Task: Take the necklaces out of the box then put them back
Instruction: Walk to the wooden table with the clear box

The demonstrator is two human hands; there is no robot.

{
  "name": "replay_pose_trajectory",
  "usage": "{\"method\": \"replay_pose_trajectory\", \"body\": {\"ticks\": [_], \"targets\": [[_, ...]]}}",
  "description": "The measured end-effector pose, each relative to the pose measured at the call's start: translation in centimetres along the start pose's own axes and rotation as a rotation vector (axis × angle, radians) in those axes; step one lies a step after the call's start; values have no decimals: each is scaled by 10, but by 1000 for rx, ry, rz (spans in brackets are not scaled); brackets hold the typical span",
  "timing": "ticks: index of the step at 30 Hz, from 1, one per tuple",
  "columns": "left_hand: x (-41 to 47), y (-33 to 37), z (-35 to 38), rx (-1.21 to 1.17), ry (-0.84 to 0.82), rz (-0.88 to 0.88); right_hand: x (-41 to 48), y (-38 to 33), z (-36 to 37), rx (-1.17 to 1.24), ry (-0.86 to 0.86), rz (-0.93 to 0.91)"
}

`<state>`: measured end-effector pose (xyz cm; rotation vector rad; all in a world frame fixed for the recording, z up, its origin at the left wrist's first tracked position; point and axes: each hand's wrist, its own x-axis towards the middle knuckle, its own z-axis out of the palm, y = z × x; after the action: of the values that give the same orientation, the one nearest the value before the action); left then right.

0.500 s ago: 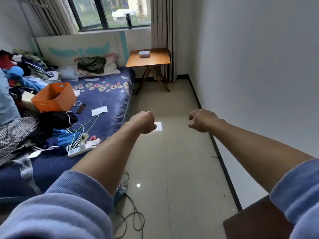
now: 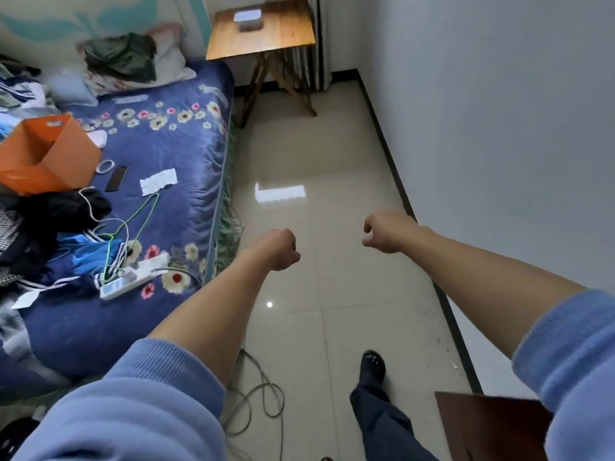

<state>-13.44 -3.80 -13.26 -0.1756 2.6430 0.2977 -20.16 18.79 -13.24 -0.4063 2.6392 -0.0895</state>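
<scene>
Small box [image 2: 248, 18] with pale lid on the wooden table [image 2: 289, 36] at the far end of the room, well apart from the left hand [image 2: 281, 249] and the right hand [image 2: 387, 232], both held out over the tiled floor [image 2: 332, 327], fingers curled in, holding nothing.

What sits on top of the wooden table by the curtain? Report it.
A small box with a pale top stands on the wooden table, toward its far edge. What the box holds is hidden.

Past the far right corner of the bed [image 2: 186, 141] stands a table [image 2: 286, 33], a box [image 2: 248, 19] on it. A power strip [image 2: 119, 284] lies on the bed's near part.
</scene>
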Motion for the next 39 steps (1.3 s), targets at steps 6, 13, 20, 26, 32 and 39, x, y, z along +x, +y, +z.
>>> {"method": "replay_pose_trajectory", "body": {"ticks": [6, 13, 20, 26, 32, 39], "targets": [[102, -4, -41, -42, -29, -67, 121, 10, -41, -4, -73, -36], [195, -38, -107, -148, 25, -161, 246, -8, -112, -42, -55, -116], [319, -100, -166, -179, 20, -179, 385, -44, -159, -77, -40, -111], [424, -153, -260, -152, 12, -149, 494, -77, -224, -12, -17, -68], [535, -172, -346, -129, 46, -90, 597, -89, -293, 35, 21, -43], [684, -192, -429, -134, 44, -100, 757, -95, -358, 34, 4, -46]]}}
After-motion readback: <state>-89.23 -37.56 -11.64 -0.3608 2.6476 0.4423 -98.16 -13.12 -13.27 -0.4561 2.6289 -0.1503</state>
